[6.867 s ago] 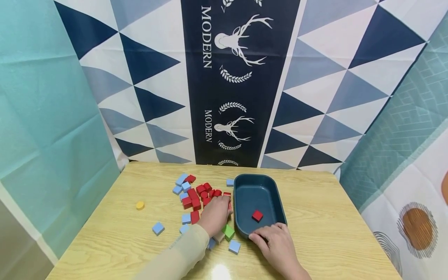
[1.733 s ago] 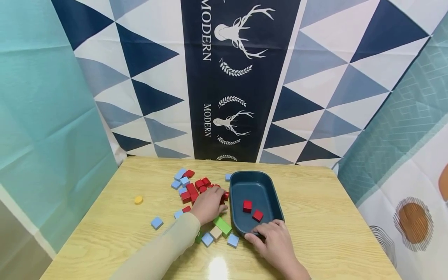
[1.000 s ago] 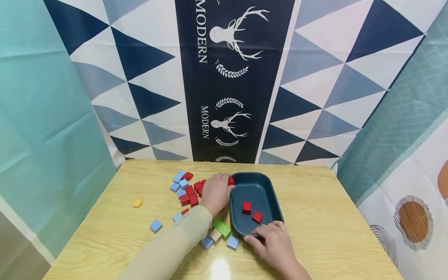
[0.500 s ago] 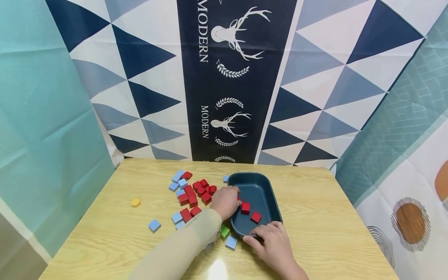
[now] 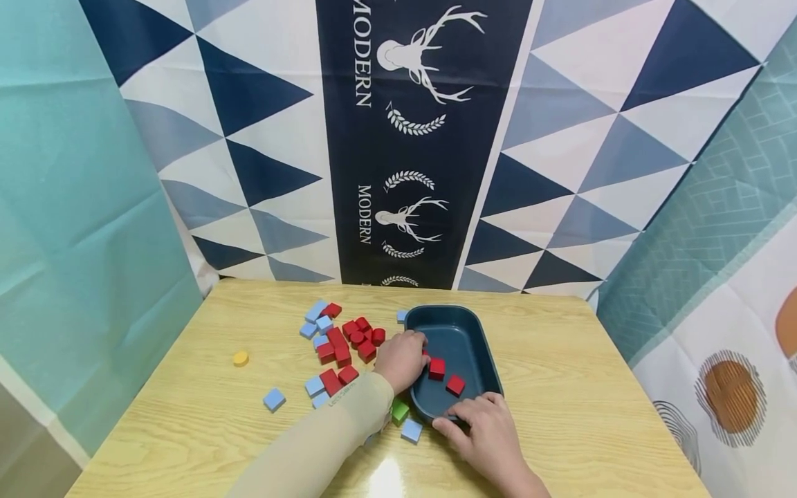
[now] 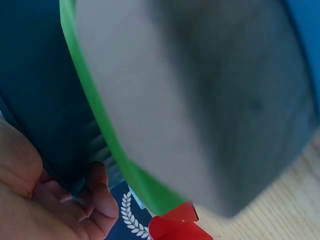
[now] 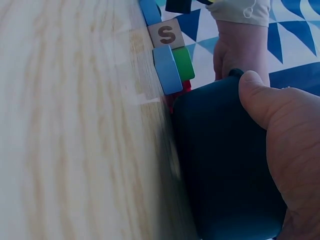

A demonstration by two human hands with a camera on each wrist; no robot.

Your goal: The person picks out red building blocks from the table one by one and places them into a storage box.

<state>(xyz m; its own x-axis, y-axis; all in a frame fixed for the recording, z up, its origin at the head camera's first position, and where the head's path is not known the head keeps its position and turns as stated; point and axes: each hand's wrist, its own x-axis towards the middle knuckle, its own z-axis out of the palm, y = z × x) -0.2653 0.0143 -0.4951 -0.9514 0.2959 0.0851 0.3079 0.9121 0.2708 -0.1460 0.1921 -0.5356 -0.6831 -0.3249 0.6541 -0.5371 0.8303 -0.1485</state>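
My left hand (image 5: 401, 360) reaches over the left rim of a dark teal plastic tray (image 5: 451, 325). A sliver of red block (image 5: 425, 353) shows between its fingers and thumb; the rest is covered. In the left wrist view, the curled fingers (image 6: 102, 200) are against the tray wall. Two red cubes lie on the tray floor, one red cube (image 5: 437, 369) nearer the left hand and another red cube (image 5: 456, 385) nearer the front. My right hand (image 5: 488, 436) grips the tray's front rim, its thumb (image 7: 252, 90) over the edge in the right wrist view.
Left of the tray lie several red blocks (image 5: 339, 346) and light blue blocks (image 5: 324, 324). A green block (image 5: 400, 411) and a blue block (image 5: 411, 431) sit by the tray's front left corner. A lettered wooden block (image 7: 167, 34) stands near them. A yellow disc (image 5: 241, 358) lies farther left.
My left hand took a red block from the pile and carried it right, over the tray's left rim. A second red cube has joined the first inside. The right hand stays on the rim.
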